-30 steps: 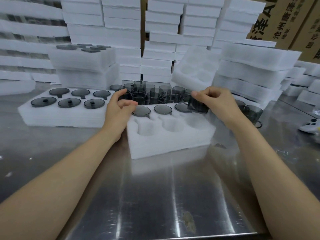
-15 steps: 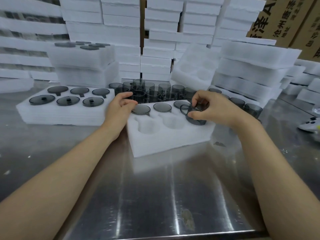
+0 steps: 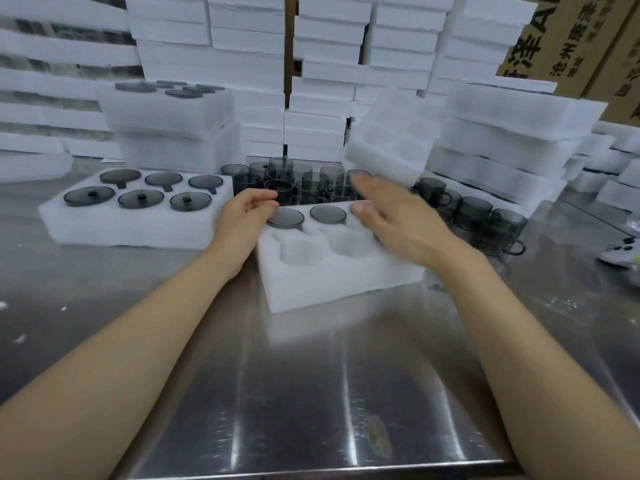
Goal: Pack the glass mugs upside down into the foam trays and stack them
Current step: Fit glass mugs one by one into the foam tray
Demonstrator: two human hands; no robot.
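Note:
A white foam tray (image 3: 332, 282) lies on the steel table in front of me. Its far row shows two upside-down smoky glass mugs (image 3: 286, 217); the two near-left pockets (image 3: 298, 252) are bare. My left hand (image 3: 242, 220) rests against the tray's far left corner with loosely curled fingers and holds nothing. Blurred by motion, my right hand (image 3: 398, 223) hovers over the tray's right side with its fingers spread. It hides the pockets beneath it. Loose mugs (image 3: 301, 183) stand in a cluster just behind the tray.
A filled tray (image 3: 138, 233) of mugs lies to the left, with stacked filled trays (image 3: 166, 112) behind it. More loose mugs (image 3: 481, 216) stand to the right, before piles of foam trays (image 3: 502, 133). A white controller (image 3: 620, 252) sits at the right edge.
My right hand carried a mug down to the tray's right side, then let it go and opened. The left hand stayed at the tray's corner.

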